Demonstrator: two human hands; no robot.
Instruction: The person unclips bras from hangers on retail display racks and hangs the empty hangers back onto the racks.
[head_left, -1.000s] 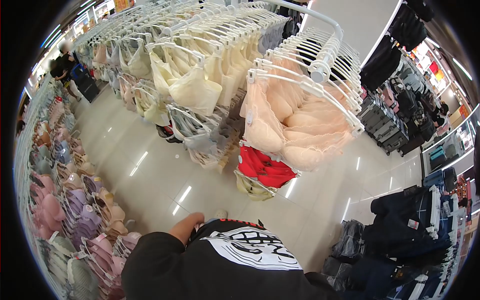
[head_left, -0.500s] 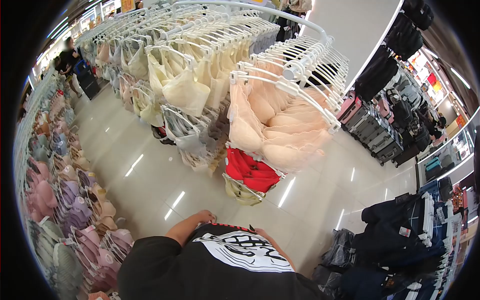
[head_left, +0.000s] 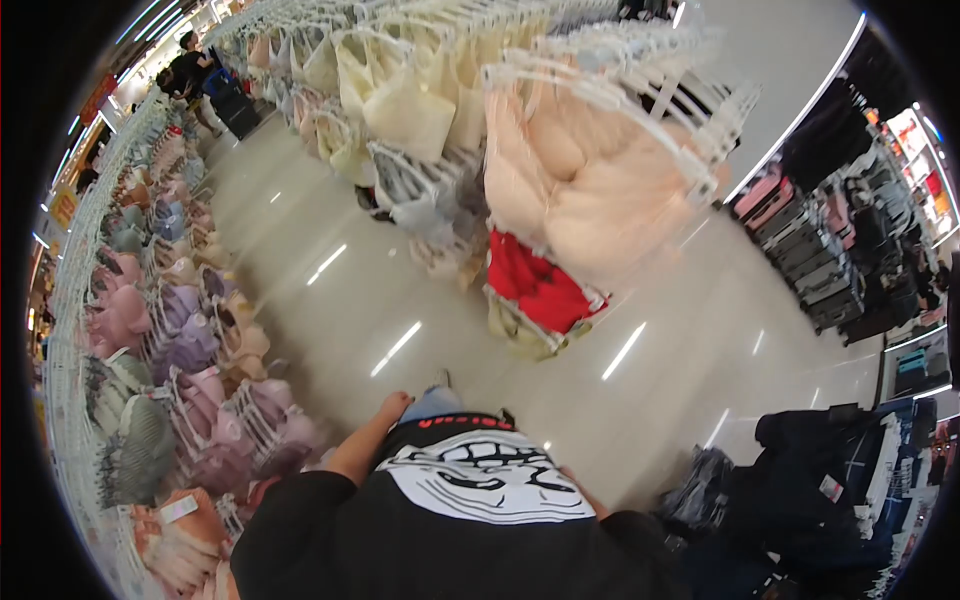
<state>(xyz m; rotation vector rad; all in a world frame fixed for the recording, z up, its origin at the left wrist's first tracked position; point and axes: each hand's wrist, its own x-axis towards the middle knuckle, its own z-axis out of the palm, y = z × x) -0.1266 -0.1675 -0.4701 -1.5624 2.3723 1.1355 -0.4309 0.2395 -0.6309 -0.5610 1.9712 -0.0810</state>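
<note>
My left hand (head_left: 396, 403) hangs low beside my waist, at the edge of my black T-shirt (head_left: 420, 545) with a white cartoon print. It is small and blurred, and its fingers cannot be made out. Only part of my right forearm (head_left: 583, 490) shows past the shirt; the hand itself is hidden. Ahead, beyond reach of both hands, peach bras (head_left: 600, 200) hang on white hangers from a rack. Red underwear (head_left: 540, 280) hangs below them, and cream bras (head_left: 405, 105) are farther along.
Along the left runs a long rack of pink, lilac and grey bras (head_left: 185, 330). Dark folded trousers (head_left: 800, 490) hang at the lower right. Suitcases (head_left: 820, 260) stand at the right. Down the aisle floor (head_left: 320, 300), people (head_left: 190, 70) stand near a dark suitcase (head_left: 235, 108).
The view has shifted, so the racks appear farther right and the peach bras larger and blurred. More of my left forearm and a bit of my leg show now.
</note>
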